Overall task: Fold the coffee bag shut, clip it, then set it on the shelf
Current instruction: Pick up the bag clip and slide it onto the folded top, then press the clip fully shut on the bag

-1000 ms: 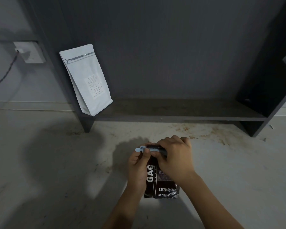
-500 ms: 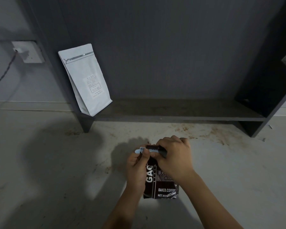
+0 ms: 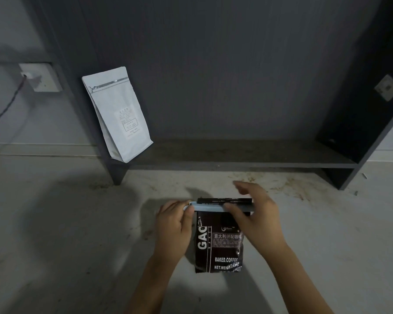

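Note:
A dark brown coffee bag with white lettering stands on the pale floor, its top folded over. A light blue clip lies across the fold. My left hand pinches the clip's left end between thumb and fingers. My right hand is on the bag's right side, thumb resting on the clip, fingers spread and lifted above the fold. The dark shelf board runs behind the bag, low to the floor.
A white pouch leans against the shelf's left side panel. A wall socket with a cable is at far left. The shelf's right side panel is dark. Brown specks stain the floor in front of the shelf.
My right hand has lifted off the folded top, its fingers spreading, uncovering the fold and the clip. The left hand stays at the clip's left end.

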Demonstrator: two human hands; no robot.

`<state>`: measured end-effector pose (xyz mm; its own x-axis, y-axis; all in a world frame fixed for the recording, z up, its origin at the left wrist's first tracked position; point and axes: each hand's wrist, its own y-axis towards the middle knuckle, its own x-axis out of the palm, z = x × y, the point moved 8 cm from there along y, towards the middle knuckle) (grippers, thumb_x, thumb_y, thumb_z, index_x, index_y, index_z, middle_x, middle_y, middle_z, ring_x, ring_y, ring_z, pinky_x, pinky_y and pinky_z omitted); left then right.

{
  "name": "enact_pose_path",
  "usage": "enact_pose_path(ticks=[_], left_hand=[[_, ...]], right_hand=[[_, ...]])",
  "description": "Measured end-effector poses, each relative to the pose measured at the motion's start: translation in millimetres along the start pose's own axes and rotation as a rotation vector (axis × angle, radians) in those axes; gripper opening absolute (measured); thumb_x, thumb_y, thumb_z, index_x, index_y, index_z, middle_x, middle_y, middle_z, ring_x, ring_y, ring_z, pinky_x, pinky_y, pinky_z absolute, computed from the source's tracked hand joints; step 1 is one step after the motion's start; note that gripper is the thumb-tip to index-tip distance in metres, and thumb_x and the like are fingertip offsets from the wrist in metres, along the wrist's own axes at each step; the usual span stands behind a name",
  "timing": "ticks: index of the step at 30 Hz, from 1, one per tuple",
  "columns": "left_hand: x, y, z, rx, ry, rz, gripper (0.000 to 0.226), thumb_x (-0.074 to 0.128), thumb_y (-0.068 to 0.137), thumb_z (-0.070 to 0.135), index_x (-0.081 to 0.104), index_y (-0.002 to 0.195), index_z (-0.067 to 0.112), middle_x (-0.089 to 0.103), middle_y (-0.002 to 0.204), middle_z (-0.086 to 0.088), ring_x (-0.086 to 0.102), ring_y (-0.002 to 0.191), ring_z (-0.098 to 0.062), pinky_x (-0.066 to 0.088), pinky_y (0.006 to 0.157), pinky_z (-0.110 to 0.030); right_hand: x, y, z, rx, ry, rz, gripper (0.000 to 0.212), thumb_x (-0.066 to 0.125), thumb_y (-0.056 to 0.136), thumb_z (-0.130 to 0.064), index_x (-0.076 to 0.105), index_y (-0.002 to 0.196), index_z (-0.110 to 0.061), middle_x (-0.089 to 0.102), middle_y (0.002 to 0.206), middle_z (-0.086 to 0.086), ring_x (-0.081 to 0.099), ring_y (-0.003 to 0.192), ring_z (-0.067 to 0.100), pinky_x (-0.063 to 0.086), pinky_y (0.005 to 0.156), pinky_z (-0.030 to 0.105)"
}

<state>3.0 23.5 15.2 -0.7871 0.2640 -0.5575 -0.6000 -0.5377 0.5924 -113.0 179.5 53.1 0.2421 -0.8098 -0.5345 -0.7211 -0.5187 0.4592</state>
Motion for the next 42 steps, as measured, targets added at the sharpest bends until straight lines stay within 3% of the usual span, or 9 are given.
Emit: enact_pose_path(ticks=[4, 8, 11, 14, 19, 27, 35, 38, 42], left_hand=[[8.4, -4.1, -9.5, -0.186, -0.206, -0.09, 0.036, 0.036, 0.088, 0.044, 0.066, 0.092, 0.025, 0.072, 0.086, 0.0, 0.066, 0.082, -0.015, 0.052, 0.073, -0.032], [47.6, -27.3, -8.1, -0.43, -0.6, -0.562, 0.016, 0.045, 0.089, 0.04, 0.056, 0.1, 0.039, 0.068, 0.099, 0.015, 0.063, 0.098, 0.002, 0.047, 0.078, -0.01], [56.2, -41.4, 3.7, -0.358, -0.573, -0.817, 0.05, 0.07, 0.078, 0.026, 0.044, 0.12, 0.032, 0.063, 0.111, 0.016, 0.057, 0.11, 0.003, 0.047, 0.083, -0.011], [53.2, -35.6, 7.4, -0.217, -0.382, -0.8, 0.075, 0.078, 0.068, 0.005, 0.033, 0.127, 0.016, 0.046, 0.108, 0.024, 0.04, 0.1, 0.031, 0.034, 0.078, 0.006], [61.0, -38.5, -17.0, -0.35, -0.479, -0.843, 0.083, 0.078, 0.067, 0.005, 0.031, 0.134, 0.022, 0.056, 0.126, 0.003, 0.052, 0.119, -0.005, 0.045, 0.102, -0.033], [41.3, -5.4, -35.9, -0.375, -0.508, -0.621, 0.081, 0.083, 0.06, 0.013, 0.041, 0.127, 0.028, 0.061, 0.121, 0.005, 0.058, 0.113, -0.007, 0.047, 0.1, -0.047], [-19.4, 98.7, -40.4, -0.339, -0.342, -0.106, 0.068, 0.09, 0.047, 0.013, 0.053, 0.101, 0.032, 0.067, 0.093, 0.015, 0.066, 0.082, 0.002, 0.056, 0.071, -0.022], [-28.4, 124.8, -51.9, -0.384, -0.342, 0.051, 0.061, 0.089, 0.046, 0.009, 0.056, 0.094, 0.027, 0.068, 0.087, 0.014, 0.067, 0.072, 0.005, 0.054, 0.061, -0.014], [-37.0, 142.9, -77.6, -0.484, -0.312, 0.267, 0.055, 0.089, 0.047, 0.021, 0.058, 0.092, 0.022, 0.071, 0.086, 0.003, 0.068, 0.075, -0.011, 0.057, 0.068, -0.034]], right_hand=[[23.2, -20.5, 52.6, 0.339, 0.268, -0.278, 0.053, 0.078, 0.068, -0.024, 0.049, 0.113, -0.029, 0.062, 0.109, -0.01, 0.06, 0.102, 0.011, 0.051, 0.088, 0.031], [54.2, -49.2, 66.9, 0.437, 0.35, -0.432, 0.047, 0.077, 0.071, -0.018, 0.048, 0.103, -0.037, 0.063, 0.101, -0.014, 0.063, 0.093, 0.009, 0.054, 0.076, 0.027], [53.1, -47.4, 67.0, 0.41, 0.362, -0.388, 0.046, 0.074, 0.073, -0.011, 0.047, 0.1, -0.037, 0.063, 0.1, -0.013, 0.062, 0.09, 0.006, 0.051, 0.072, 0.02], [54.4, -43.6, 65.7, 0.372, 0.339, -0.379, 0.044, 0.071, 0.076, -0.011, 0.046, 0.106, -0.032, 0.064, 0.1, -0.011, 0.062, 0.092, 0.006, 0.051, 0.071, 0.018], [67.0, -41.0, 64.0, 0.351, 0.247, -0.565, 0.068, 0.078, 0.068, -0.025, 0.034, 0.12, -0.028, 0.061, 0.107, -0.013, 0.058, 0.099, 0.004, 0.047, 0.074, 0.014], [71.9, 0.5, 41.0, 0.177, 0.128, -0.518, 0.077, 0.08, 0.061, -0.014, 0.035, 0.123, -0.022, 0.061, 0.104, -0.009, 0.06, 0.097, 0.01, 0.051, 0.081, 0.021], [77.5, 99.1, -16.0, -0.023, 0.09, -0.274, 0.06, 0.069, 0.075, -0.01, 0.04, 0.127, -0.011, 0.065, 0.113, 0.004, 0.061, 0.104, 0.019, 0.048, 0.082, 0.022], [97.1, 121.5, -29.2, -0.076, 0.079, -0.268, 0.077, 0.067, 0.077, -0.012, 0.021, 0.139, -0.009, 0.06, 0.124, 0.013, 0.059, 0.109, 0.028, 0.047, 0.09, 0.034], [142.0, 131.4, -41.8, -0.165, 0.0, -0.376, 0.094, 0.063, 0.077, -0.011, -0.003, 0.143, -0.01, 0.047, 0.137, 0.019, 0.053, 0.116, 0.033, 0.044, 0.091, 0.032]])
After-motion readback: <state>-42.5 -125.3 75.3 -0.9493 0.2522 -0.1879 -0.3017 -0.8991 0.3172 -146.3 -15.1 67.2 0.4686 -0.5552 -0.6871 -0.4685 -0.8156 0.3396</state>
